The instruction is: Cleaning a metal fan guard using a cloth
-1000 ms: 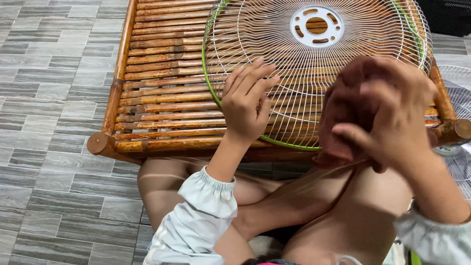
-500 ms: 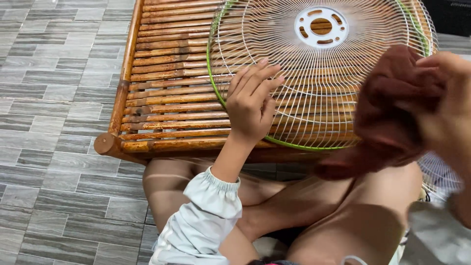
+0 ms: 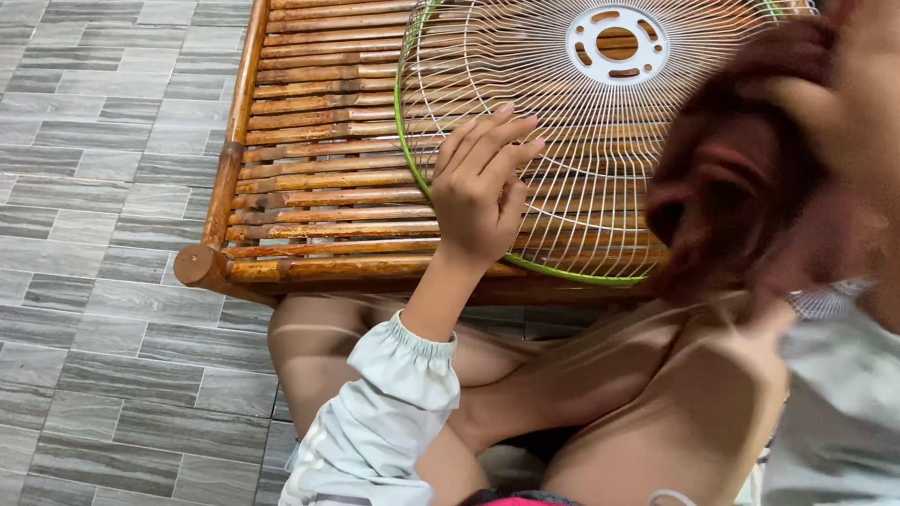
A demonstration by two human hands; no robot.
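On the bamboo table [image 3: 319, 169], a white wire fan guard [image 3: 581, 122] with a green rim is lying flat, its round hub plate toward the far side. Resting on the guard's near-left wires, the left hand [image 3: 478, 192] is lying loosely spread, fingers [image 3: 492, 141] extended and holding nothing. Close to the camera at the right, the right hand [image 3: 844, 122] is showing blurred, bunching a reddish-brown cloth [image 3: 741, 178] above the guard's near-right edge. Grey floor tiles [image 3: 103, 234] are surrounding the table.

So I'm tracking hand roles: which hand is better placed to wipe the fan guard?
Right hand, probably: it grips the brown cloth above the fan guard. The left hand rests flat on it.
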